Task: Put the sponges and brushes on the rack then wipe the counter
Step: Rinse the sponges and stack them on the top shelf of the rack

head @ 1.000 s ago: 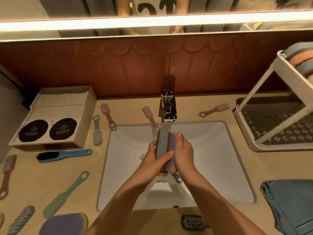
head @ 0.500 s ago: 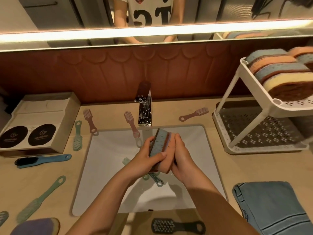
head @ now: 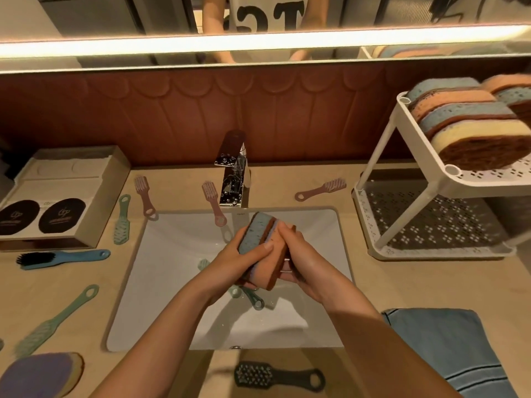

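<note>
On the left counter (head: 402,285) several brushes are left unracked, among them a blue brush (head: 61,258), a long green brush (head: 56,321) and a pink brush (head: 144,195), and a purple sponge (head: 40,374) lies at the near corner. Over the sink (head: 178,282) two stacked sponges (head: 265,249) are pressed between the left hand (head: 240,261) and right hand (head: 301,264), fingers closed on them from both sides, while a black brush (head: 277,377) lies on the near edge. On the right, the rack (head: 382,196) is loaded with sponges (head: 471,122) on its upper tier only, and the towel (head: 448,349) lies folded, so wiping is judged not yet begun and the task well short of half done
</note>
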The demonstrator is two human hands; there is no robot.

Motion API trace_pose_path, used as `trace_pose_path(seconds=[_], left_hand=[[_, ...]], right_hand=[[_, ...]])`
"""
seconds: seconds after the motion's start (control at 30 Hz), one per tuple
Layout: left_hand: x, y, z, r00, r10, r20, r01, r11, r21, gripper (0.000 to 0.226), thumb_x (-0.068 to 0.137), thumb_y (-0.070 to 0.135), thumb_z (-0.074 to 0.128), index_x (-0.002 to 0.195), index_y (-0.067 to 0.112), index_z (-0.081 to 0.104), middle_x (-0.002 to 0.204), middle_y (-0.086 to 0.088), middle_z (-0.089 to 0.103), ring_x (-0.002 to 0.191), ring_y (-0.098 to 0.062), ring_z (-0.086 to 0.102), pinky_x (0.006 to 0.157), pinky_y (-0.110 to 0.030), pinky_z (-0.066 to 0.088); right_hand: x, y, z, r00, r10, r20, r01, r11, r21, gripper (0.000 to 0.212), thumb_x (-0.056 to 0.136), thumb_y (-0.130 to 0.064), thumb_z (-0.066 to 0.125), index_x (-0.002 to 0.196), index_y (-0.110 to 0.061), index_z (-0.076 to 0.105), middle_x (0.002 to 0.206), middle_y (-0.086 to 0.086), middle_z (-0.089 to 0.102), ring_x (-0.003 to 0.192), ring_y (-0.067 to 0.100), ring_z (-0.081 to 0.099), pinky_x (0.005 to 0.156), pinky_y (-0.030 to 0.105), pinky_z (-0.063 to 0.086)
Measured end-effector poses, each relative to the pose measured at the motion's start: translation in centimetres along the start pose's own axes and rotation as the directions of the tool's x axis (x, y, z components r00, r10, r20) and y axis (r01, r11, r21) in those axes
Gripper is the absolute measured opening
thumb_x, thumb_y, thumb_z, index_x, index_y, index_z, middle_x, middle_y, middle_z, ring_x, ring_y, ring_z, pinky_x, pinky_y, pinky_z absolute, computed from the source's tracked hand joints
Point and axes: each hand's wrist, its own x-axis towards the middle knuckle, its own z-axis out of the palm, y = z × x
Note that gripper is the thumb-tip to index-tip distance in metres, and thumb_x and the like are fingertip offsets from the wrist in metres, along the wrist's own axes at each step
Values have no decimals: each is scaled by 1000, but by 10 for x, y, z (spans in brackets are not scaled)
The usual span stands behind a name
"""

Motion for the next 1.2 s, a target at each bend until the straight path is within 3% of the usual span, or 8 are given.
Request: trace_pose_path(seconds=[0.2, 0.37, 0.5, 0.63, 0.77, 0.97, 1.03, 1.2], left_hand=[[2, -1, -2, 1000, -6, -9, 7, 999, 43, 43, 71, 41, 64, 112, 43, 50, 117, 0, 64, 104, -19, 65, 91, -44, 53], [4, 11, -5, 998, -24, 59, 17, 993, 115, 51, 69, 43, 67, 116, 43, 49, 116, 1, 64, 102, -15, 65, 84, -33, 55], [3, 25, -7, 986, -40, 162, 14, 987, 158, 45, 76, 33, 66, 115, 46, 47, 111, 6, 65, 95, -8, 66, 77, -22, 54], [0, 36, -9, 967, -66, 246, 16, 980, 200, 59, 64, 40, 70, 117, 48, 44, 118, 1, 61, 106, -16, 62, 92, -32, 52], [-1, 44, -6, 952, -66, 300, 11, 983, 182, 67, 58, 42, 70, 120, 43, 45, 120, -2, 62, 108, -18, 62, 95, -35, 51], [2, 74, 2, 948, 3, 319, -68, 979, 192, 60, 59, 42, 70, 117, 35, 54, 106, 5, 69, 99, -12, 66, 84, -26, 53], [3, 90, 7, 942, 24, 335, -100, 973, 210, 56, 60, 41, 70, 114, 37, 55, 104, 7, 70, 98, -11, 66, 86, -28, 53], [4, 137, 28, 914, 102, 392, -224, 933, 280, 43, 75, 27, 68, 110, 43, 50, 90, 16, 69, 79, 3, 65, 67, -13, 50]], right_hand=[[-14, -15, -23, 990, -143, 17, 143, 963, -228, 40, 92, -40, 48, 129, -25, 43, 121, 3, 57, 108, 18, 55, 82, 32, 45], [-23, -32, -32, 957, -248, 149, 288, 866, -409, 27, 92, -35, 51, 119, -33, 53, 112, 4, 59, 100, 19, 56, 79, 32, 47], [-30, -39, -35, 932, -280, 230, 352, 848, -396, 33, 92, -30, 54, 125, -32, 49, 108, 3, 61, 95, 17, 58, 83, 35, 50], [-35, -42, -41, 913, -319, 255, 398, 833, -384, 45, 85, -27, 63, 129, -24, 50, 117, 16, 57, 106, 24, 61, 90, 38, 54], [-40, -46, -45, 902, -359, 239, 429, 800, -419, 49, 84, -32, 64, 130, -22, 50, 116, 13, 59, 107, 20, 59, 89, 35, 54], [-64, -70, -51, 858, -489, 156, 509, 775, -374, 40, 83, -35, 62, 121, -23, 56, 102, 1, 64, 87, 5, 65, 70, 16, 53], [-74, -81, -54, 828, -550, 105, 549, 759, -349, 36, 85, -30, 62, 119, -20, 58, 97, -2, 66, 81, 1, 66, 67, 15, 53], [-98, -108, -71, 741, -670, 33, 633, 681, -368, 27, 84, -28, 64, 110, -26, 58, 89, -9, 67, 82, -1, 66, 70, 20, 56]])
